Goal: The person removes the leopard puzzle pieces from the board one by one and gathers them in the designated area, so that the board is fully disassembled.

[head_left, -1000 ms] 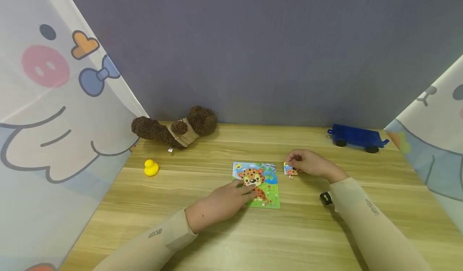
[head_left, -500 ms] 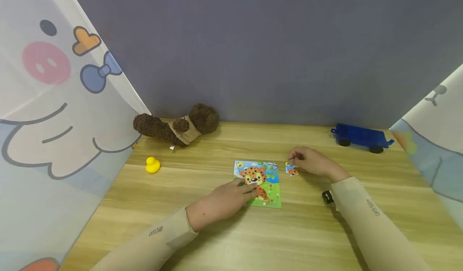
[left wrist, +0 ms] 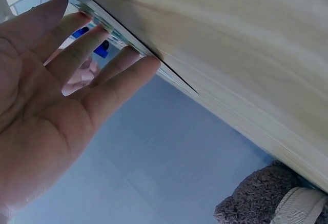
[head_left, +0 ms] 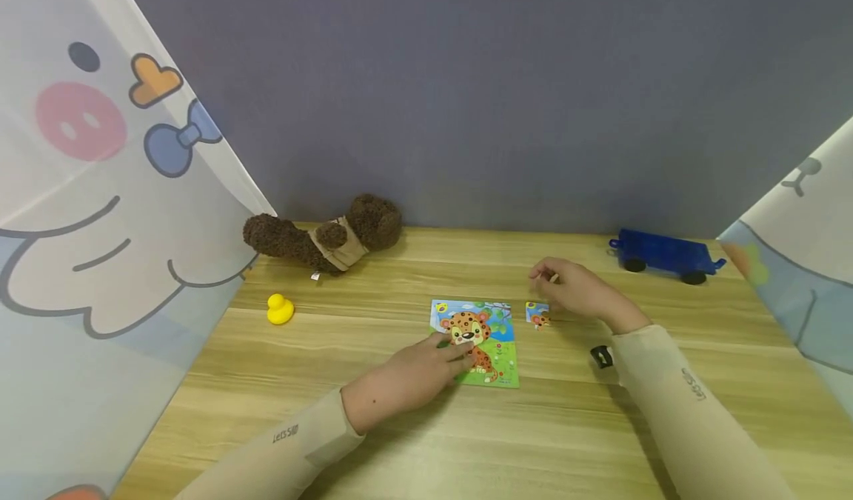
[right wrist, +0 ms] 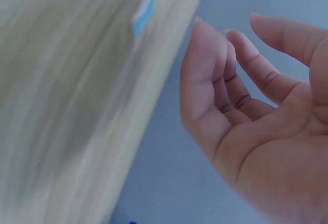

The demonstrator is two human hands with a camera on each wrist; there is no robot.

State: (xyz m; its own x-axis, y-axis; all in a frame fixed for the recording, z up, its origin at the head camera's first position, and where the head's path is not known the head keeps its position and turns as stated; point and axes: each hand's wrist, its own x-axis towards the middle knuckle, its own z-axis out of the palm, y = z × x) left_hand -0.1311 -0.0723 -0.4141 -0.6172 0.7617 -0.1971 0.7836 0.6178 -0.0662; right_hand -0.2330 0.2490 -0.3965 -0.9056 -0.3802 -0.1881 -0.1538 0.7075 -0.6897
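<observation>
A square leopard jigsaw puzzle [head_left: 500, 363] lies flat in the middle of the wooden table. My left hand [head_left: 420, 370] rests on its left half with fingers spread, covering part of the picture; in the left wrist view the fingertips touch the board's surface. Right of the board lies a small loose puzzle piece [head_left: 537, 313], blue with part of the leopard's ear. Just above and behind that piece hovers my right hand [head_left: 573, 289], fingers loosely bent. The right wrist view shows nothing between the fingers and thumb, with the piece [right wrist: 146, 8] apart from them.
A brown teddy bear [head_left: 333, 237] lies along the back left, a yellow rubber duck [head_left: 280, 310] in front of it. At the back right stands a blue toy wagon [head_left: 666, 254]. A small black object [head_left: 603, 357] lies beside my right sleeve. A grey panel [head_left: 466, 100] rises behind the table.
My right hand has let go of the small puzzle piece and lifted away from it, up and back. The piece stays right of the board. My left hand keeps its place.
</observation>
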